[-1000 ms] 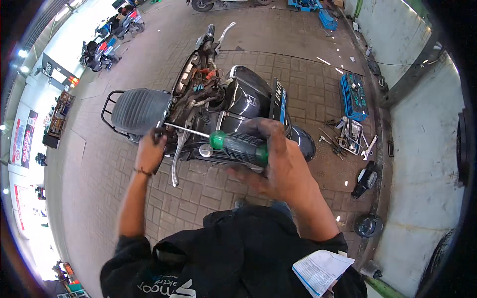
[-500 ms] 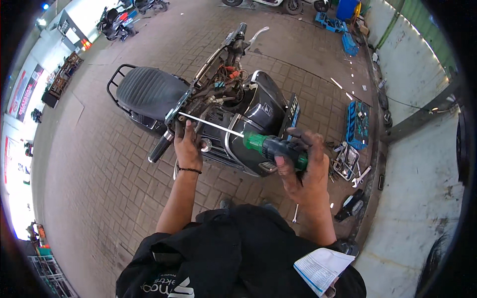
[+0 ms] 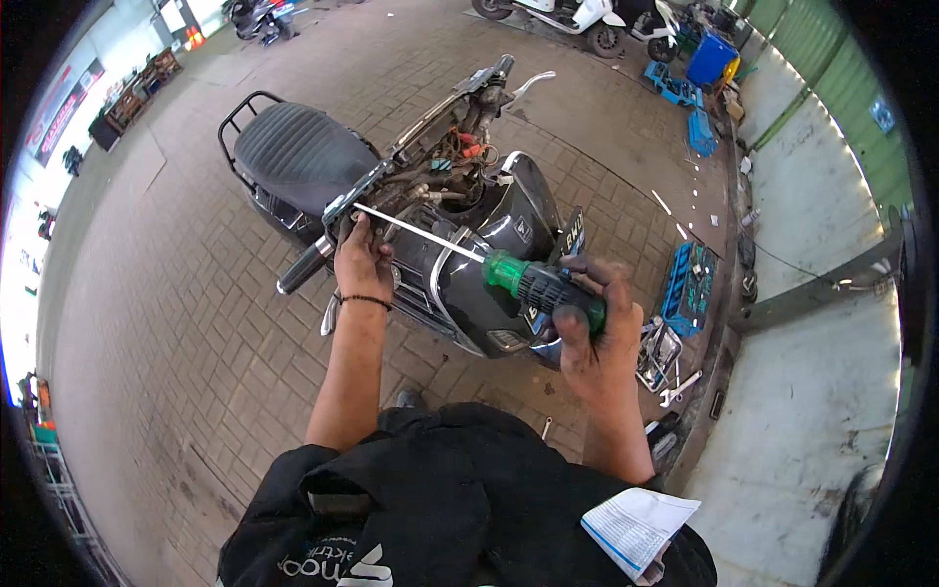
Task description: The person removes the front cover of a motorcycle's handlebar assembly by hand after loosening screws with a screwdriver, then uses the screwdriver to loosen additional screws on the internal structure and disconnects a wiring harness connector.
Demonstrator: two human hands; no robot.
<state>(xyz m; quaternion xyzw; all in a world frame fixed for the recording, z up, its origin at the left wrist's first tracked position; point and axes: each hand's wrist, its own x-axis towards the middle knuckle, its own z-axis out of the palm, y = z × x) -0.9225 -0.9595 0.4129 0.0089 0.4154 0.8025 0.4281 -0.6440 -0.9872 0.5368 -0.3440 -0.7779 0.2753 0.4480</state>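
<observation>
A dark motorcycle (image 3: 476,303) stands in front of me with its handlebar assembly (image 3: 367,186) uncovered and loose wires (image 3: 468,147) showing at the middle. In my right hand (image 3: 599,333) is a long screwdriver (image 3: 528,279) with a green and black handle, the fingers curled round its rear end. Its shaft slants up to the left, and the tip meets the near part of the handlebar assembly. Close beside that tip, my left hand (image 3: 364,259) has its fingers bent against the underside of the bar, near the black grip (image 3: 301,269). What those fingertips hold is hidden.
To the right lie a blue tool tray (image 3: 691,289), a metal tray of tools (image 3: 658,354) and a wrench (image 3: 680,389), near the wall (image 3: 782,391). The ribbed seat (image 3: 293,152) is at the left. White scooters (image 3: 577,15) stand far back.
The view has shifted, so the motorcycle sits slightly lower in it. My right fingers have changed their position on the screwdriver handle. The screwdriver tip stays at the handlebar assembly, my left hand beside it.
</observation>
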